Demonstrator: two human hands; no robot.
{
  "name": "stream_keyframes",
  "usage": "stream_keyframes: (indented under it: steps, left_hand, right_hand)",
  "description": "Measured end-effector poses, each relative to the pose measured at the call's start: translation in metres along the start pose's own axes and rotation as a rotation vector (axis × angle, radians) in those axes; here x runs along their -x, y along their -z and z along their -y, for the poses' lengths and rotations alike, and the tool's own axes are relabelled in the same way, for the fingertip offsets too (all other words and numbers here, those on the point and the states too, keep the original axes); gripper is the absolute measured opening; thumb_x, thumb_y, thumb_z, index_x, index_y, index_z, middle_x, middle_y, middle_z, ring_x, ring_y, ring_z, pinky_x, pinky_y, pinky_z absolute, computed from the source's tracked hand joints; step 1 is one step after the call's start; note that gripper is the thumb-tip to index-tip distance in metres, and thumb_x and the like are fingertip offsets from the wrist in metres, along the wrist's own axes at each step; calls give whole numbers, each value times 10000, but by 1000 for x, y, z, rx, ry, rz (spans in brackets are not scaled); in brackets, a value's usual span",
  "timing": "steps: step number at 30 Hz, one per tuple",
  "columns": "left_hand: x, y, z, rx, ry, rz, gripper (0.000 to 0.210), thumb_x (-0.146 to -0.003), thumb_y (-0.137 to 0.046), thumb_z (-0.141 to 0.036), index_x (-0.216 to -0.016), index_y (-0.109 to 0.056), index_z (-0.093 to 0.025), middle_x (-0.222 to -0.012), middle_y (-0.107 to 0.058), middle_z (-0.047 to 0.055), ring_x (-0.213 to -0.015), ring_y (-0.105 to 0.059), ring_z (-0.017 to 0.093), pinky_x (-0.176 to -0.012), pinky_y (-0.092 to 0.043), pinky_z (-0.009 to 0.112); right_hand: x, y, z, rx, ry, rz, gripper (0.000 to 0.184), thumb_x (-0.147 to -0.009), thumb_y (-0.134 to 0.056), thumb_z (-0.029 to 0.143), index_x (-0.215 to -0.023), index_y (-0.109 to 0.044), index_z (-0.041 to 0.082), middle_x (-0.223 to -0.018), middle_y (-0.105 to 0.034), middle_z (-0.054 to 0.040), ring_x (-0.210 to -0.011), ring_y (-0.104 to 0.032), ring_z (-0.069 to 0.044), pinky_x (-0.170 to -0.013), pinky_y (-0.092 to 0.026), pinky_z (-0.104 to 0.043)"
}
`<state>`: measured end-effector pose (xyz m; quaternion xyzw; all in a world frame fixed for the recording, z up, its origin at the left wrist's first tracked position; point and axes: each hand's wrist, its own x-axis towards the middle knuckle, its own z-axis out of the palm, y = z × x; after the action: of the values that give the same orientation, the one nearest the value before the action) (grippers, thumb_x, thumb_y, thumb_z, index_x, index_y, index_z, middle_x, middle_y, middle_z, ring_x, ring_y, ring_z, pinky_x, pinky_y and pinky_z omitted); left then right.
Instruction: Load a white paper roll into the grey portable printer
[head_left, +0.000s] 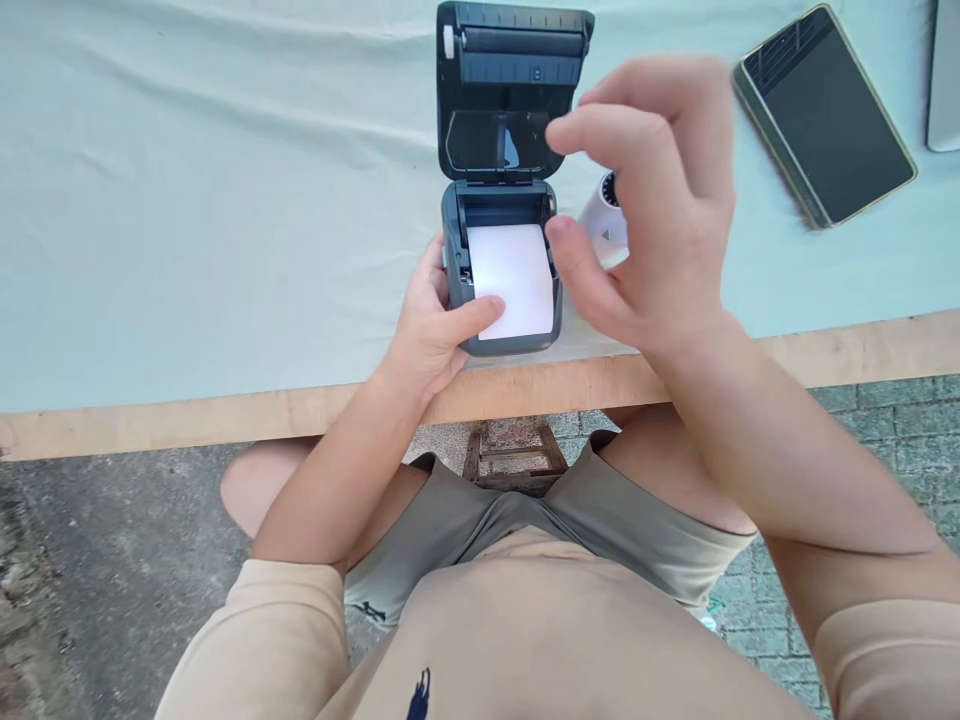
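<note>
A small dark label printer [556, 315] stands near the table's front edge with its lid [517, 95] swung back. White paper [517, 265] lies in its bay, its end over the front rim. My left hand [442, 320] grips the printer's left side, thumb pressed on the paper. To the right of the printer my right hand [656, 210] is raised, its fingers curved and apart from the thumb, with nothing between them. Partly behind that hand is a white roll [598, 222] with a dark core; the rest of it is hidden.
A phone-like device with a dark screen [829, 120] lies at the back right. A grey object [946, 80] is cut off at the right edge. Pale cloth [225, 220] covers the table, leaving its wooden front edge [187, 420] bare above my lap.
</note>
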<state>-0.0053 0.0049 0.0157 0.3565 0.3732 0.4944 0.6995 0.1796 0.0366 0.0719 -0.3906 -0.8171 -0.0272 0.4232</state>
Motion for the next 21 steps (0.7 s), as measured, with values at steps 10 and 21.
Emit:
stream_keyframes:
  steps: [10,21]
  left_hand:
    - [1,0,-1,47,27,22,568,-625,-861,-222,-1124,-589,-242,-1010,-724,27,-1053,-723,289,-732,-643,321]
    - [-1,2,-2,57,40,73,479,-749,-792,-445,-1132,-582,-249,-1118,-729,35,-1096,-711,258,-764,-632,287]
  right_hand:
    - [-10,4,8,59,-74,185,365,-967,-401,304,-1249,-573,148,-1162,-675,-107,-1036,-638,-246,-884,-497,-411]
    - [25,-4,13,-90,-45,262,267,-1001,-424,229,-894,-665,275,-967,-726,6,-1040,-636,-161,-923,-498,-377]
